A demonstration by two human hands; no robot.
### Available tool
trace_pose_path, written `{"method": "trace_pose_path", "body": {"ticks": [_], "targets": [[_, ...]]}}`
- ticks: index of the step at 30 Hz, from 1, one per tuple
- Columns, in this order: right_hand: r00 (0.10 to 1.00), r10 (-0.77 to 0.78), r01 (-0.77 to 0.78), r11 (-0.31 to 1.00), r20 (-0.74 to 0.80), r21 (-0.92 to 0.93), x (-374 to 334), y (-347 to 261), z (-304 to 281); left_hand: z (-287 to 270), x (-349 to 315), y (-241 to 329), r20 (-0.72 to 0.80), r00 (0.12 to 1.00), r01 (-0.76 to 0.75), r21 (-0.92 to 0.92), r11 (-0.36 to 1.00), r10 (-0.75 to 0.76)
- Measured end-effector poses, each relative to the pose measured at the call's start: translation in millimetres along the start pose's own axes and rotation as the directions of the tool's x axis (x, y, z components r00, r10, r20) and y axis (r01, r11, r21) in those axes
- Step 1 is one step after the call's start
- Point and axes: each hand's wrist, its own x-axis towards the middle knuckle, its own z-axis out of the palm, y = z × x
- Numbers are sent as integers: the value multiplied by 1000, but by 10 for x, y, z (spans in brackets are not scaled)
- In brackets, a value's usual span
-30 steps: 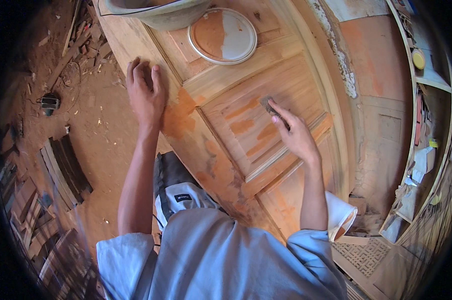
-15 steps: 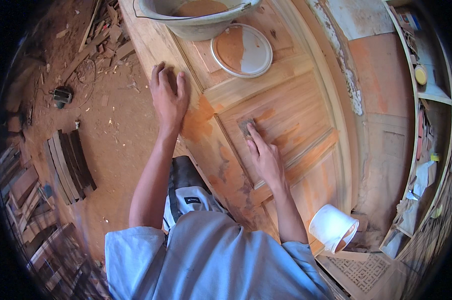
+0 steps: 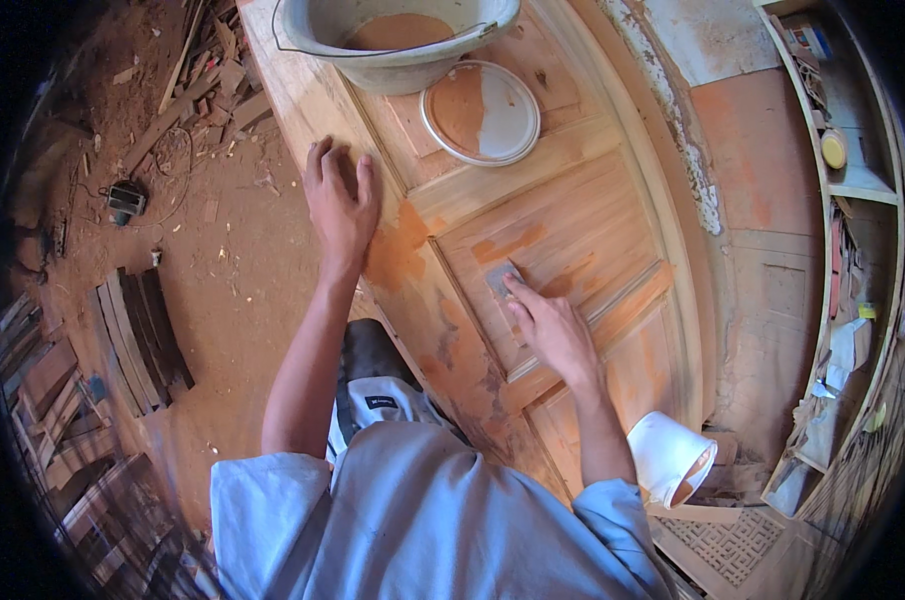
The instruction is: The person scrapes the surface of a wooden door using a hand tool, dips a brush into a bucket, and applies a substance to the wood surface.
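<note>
A small grey pad (image 3: 503, 280) lies flat against the recessed panel of a wooden door (image 3: 583, 215), under the fingertips of the right hand (image 3: 561, 332). The fingers are extended, index foremost, pressing the pad with the thumb side tucked in. The pad's exposed end points ahead and left of that hand; the fingers cover part of it, so its long axis cannot be told. The door's long axis runs diagonally, from beyond the left hand (image 3: 343, 210) down beneath the right forearm. Orange-brown smears (image 3: 513, 243) mark the panel just ahead of the right hand. Panel wood continues ahead and right of the pad up to raised mouldings; the left moulding is the nearest edge.

The left hand rests palm down on the door's left border, fingers loosely bent, thumb apart; whether anything is beneath it cannot be told. Ahead of it, to the right, a bucket (image 3: 403, 78) and a smeared round lid (image 3: 511, 125) bound the space. A white tub (image 3: 661, 455) tilts right of the right forearm. Dirt floor (image 3: 238, 340) spreads left of the left hand.
</note>
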Motion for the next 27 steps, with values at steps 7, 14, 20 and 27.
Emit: {"method": "trace_pose_path", "body": {"ticks": [7,14,20,27], "targets": [[973,-179,195,975,146,-109,380,-192,-296,22,-11,14,-16,1000,25,-36,999,-26],[981,-91,126,970,169,-209,391,-139,-167,-3,-14,36,7,1000,20,-20,1000,-20],[986,-58,103,949,158,-297,219,16,-549,10,-21,-25,-14,1000,-4,1,1000,4],[997,-36,39,998,69,-42,125,-177,-288,12,-12,-25,2,1000,31,-30,999,-31]]}}
